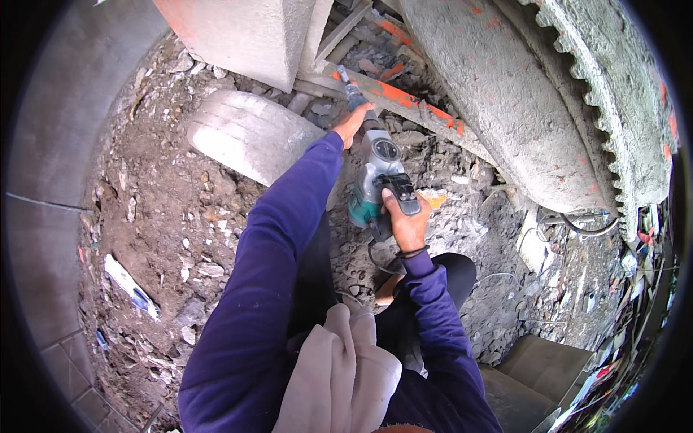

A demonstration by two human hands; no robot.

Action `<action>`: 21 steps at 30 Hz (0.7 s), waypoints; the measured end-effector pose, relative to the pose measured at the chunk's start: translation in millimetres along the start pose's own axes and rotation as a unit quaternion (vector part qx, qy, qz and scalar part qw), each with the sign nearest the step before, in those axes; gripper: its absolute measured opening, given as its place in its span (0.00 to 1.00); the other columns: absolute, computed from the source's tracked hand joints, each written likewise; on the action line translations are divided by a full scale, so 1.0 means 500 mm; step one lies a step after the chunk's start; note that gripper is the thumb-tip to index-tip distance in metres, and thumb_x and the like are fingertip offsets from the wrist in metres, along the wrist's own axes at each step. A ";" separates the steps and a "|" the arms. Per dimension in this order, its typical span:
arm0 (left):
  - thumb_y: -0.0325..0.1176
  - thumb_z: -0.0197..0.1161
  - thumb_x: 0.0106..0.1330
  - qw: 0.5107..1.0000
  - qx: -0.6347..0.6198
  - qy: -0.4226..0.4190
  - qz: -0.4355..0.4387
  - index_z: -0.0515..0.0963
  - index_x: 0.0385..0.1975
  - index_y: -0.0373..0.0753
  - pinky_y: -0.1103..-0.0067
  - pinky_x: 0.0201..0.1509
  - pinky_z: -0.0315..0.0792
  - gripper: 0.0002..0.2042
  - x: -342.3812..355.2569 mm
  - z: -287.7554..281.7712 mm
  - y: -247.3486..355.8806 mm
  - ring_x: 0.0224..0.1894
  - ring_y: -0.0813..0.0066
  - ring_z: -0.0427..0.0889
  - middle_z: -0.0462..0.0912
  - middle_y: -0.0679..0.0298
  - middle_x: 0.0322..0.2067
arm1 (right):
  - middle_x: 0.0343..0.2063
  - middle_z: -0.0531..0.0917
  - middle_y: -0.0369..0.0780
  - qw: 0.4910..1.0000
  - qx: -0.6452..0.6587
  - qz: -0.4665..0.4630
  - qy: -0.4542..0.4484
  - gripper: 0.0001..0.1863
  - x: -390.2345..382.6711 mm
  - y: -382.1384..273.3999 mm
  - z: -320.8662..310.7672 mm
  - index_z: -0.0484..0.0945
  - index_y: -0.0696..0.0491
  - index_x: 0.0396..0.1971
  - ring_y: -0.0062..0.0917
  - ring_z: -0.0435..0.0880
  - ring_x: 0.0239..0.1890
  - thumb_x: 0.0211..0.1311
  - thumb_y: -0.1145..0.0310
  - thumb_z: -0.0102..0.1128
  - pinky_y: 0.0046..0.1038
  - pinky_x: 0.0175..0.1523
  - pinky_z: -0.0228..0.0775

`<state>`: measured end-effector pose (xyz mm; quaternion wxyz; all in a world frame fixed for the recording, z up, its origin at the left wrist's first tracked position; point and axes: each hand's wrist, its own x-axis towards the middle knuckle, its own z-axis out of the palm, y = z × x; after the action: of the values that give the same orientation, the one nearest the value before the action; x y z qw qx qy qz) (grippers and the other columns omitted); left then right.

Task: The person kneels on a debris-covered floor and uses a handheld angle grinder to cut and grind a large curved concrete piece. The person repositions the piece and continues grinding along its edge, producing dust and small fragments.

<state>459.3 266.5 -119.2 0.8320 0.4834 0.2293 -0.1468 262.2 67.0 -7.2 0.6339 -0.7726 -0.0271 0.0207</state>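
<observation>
A grey and green rotary hammer (380, 162) is held at a slant in front of me, its narrow front end pointing up and away. My left hand (351, 124) is closed round the dark front part, just behind the chuck. At the rear, my right hand (406, 219) grips the black handle, its thumb lying along the side. The chuck end (343, 75) reaches over a cement-crusted metal bar (404, 99) with orange paint. Whether the tip touches the bar I cannot tell. Below the tool hangs a dark cord, partly hidden by my leg.
A big cement-coated drum (505, 94) with a toothed ring (606, 137) fills the upper right. Left of the hammer lie a pale rounded slab (249, 133) and a block-like casing (231, 36). Rubble and dirt (173, 216) cover the ground. Grey boards (530, 375) lie at lower right.
</observation>
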 end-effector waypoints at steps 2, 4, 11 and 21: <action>0.64 0.67 0.63 0.999 0.025 -0.027 0.009 0.77 0.53 0.44 0.68 0.50 0.77 0.31 0.003 0.029 -0.005 0.42 0.68 0.84 0.85 0.64 0.42 | 0.22 0.84 0.32 0.999 0.000 -0.033 0.019 0.11 -0.004 0.007 -0.004 0.84 0.58 0.31 0.14 0.79 0.23 0.67 0.66 0.74 0.21 0.32 0.70; 0.71 0.65 0.62 0.995 0.052 -0.067 0.057 0.73 0.65 0.42 0.62 0.62 0.71 0.42 0.012 0.068 -0.003 0.57 0.64 0.80 0.81 0.58 0.55 | 0.23 0.84 0.32 0.995 -0.042 -0.070 0.058 0.12 0.008 0.017 -0.006 0.85 0.58 0.32 0.14 0.79 0.24 0.66 0.65 0.75 0.21 0.33 0.71; 0.85 0.45 0.60 0.981 0.173 -0.088 0.004 0.57 0.80 0.41 0.42 0.79 0.41 0.58 0.004 0.044 0.019 0.80 0.51 0.57 0.65 0.47 0.76 | 0.26 0.89 0.43 0.987 -0.146 -0.034 0.062 0.18 0.118 0.095 0.000 0.84 0.65 0.37 0.27 0.89 0.29 0.64 0.63 0.75 0.32 0.37 0.80; 0.87 0.32 0.63 0.874 0.449 -0.178 -0.045 0.56 0.81 0.46 0.53 0.75 0.63 0.56 -0.027 0.025 -0.022 0.75 0.44 0.66 0.68 0.48 0.74 | 0.27 0.86 0.56 0.770 -0.552 -0.216 -0.238 0.25 0.164 0.162 0.019 0.77 0.68 0.45 0.48 0.90 0.32 0.57 0.61 0.68 0.45 0.39 0.84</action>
<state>445.6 250.4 -115.1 0.5446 0.7600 0.0083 -0.3546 344.8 66.2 -88.3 0.0599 -0.9336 -0.3500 0.0482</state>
